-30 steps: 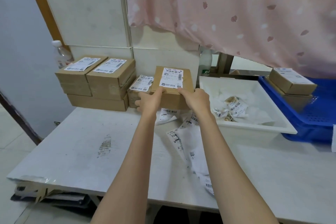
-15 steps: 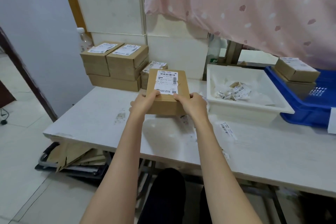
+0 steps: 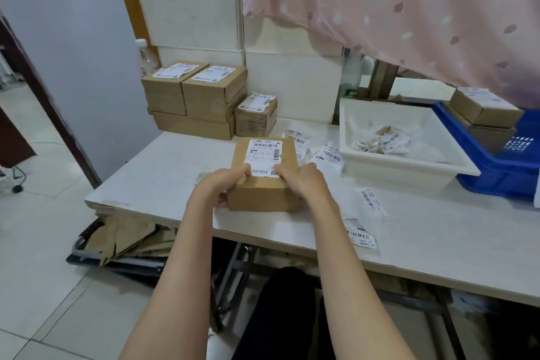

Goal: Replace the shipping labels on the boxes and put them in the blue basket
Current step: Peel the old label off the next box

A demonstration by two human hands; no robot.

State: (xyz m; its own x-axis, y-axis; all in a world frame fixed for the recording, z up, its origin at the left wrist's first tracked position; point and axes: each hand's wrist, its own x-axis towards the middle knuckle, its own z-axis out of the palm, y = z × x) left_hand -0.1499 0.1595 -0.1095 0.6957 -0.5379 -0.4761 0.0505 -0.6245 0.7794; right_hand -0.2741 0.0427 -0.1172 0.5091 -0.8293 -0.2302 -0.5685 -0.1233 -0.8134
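Cardboard box (image 3: 264, 175) on white table (image 3: 163, 166), left hand (image 3: 226, 184) and right hand (image 3: 304, 181) grip its sides

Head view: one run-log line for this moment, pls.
stage: box on table, old label on | left hand: grips box | right hand: grips box | blue basket: holds boxes

The white table (image 3: 163, 172) carries stacked cardboard boxes (image 3: 201, 96), a white tray (image 3: 409, 168) and a blue basket (image 3: 502, 181). Loose shipping labels (image 3: 330, 156) lie between them.
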